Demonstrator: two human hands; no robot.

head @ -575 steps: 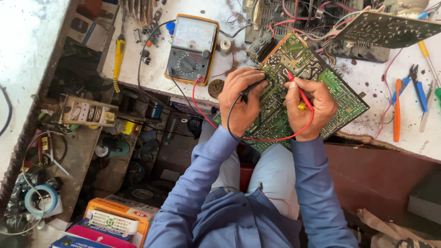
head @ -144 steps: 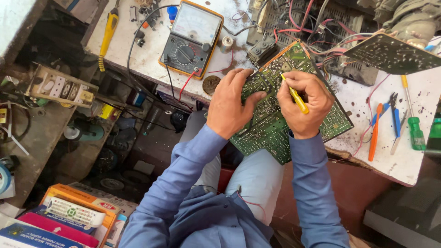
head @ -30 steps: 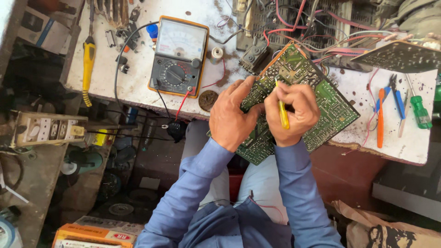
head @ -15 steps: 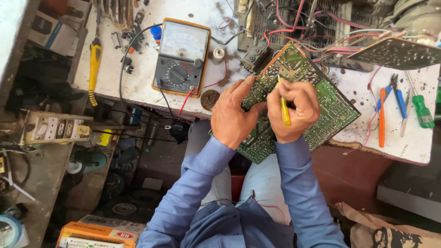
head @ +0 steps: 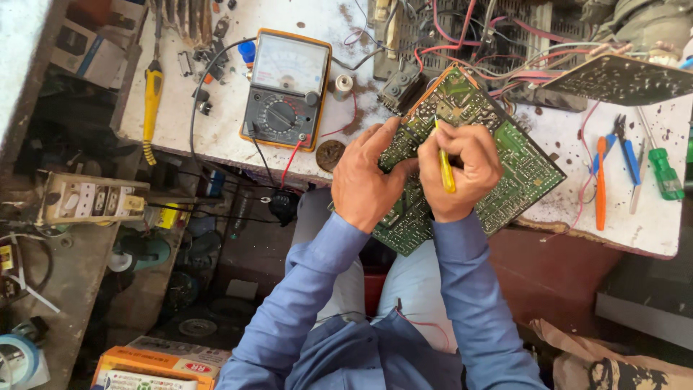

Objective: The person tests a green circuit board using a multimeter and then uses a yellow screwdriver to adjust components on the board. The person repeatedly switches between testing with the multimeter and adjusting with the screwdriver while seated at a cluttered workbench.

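Leaning over the edge of the white workbench (head: pixel 238 123), the person steadies a green circuit board (head: pixel 520 162) that rests half on the bench and half over their lap. The left hand (head: pixel 368 177) lies flat against the board's near-left side, fingers spread and pressing it. The right hand (head: pixel 462 170) is closed around a thin yellow tool (head: pixel 446 167), its tip touching the board's upper part. Just left of the board stands an analog multimeter (head: pixel 285 90) with an orange rim. Well to the right lie an orange-handled tool (head: pixel 600 184), blue-handled pliers (head: pixel 628 152) and a green screwdriver (head: pixel 660 170).
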